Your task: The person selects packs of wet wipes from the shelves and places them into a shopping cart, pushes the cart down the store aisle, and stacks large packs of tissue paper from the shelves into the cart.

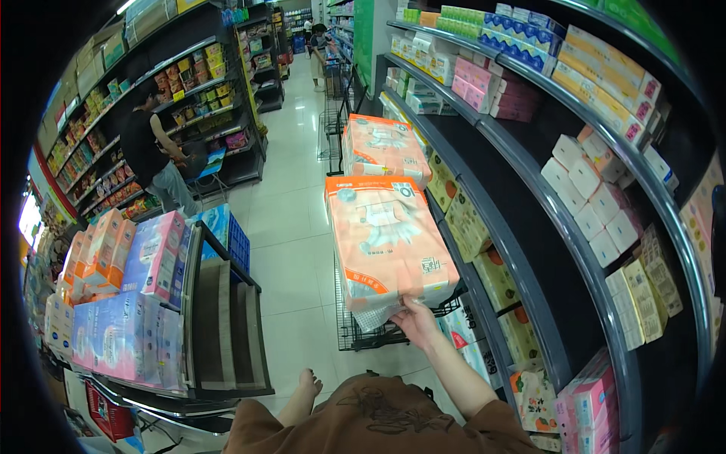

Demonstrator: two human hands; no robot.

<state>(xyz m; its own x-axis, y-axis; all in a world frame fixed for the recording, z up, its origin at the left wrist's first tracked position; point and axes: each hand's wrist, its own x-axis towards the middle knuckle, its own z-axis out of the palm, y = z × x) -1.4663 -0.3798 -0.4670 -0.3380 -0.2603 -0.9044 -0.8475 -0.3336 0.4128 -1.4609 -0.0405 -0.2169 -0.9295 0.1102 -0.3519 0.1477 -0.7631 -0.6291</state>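
A large orange-and-white plastic-wrapped pack of tissues (391, 244) rests on a black wire cart (354, 335) before me. My right hand (417, 322) grips the near lower corner of the pack by its loose wrapping, thumb on top. Beyond it sits a second orange pack (385, 142) of the same look. Low by my side, my left hand (309, 381) hangs over the floor with its fingers slightly curled and nothing in it.
Shelving with dark boards (527, 187) runs along my right, bearing pink tissue packs (473, 85) and white rolls (590, 179). On my left stands a rack with purple-pink packs (113, 335). A person in a black top (142, 136) bends by the snack shelves. Another person (317, 57) stands down the aisle.
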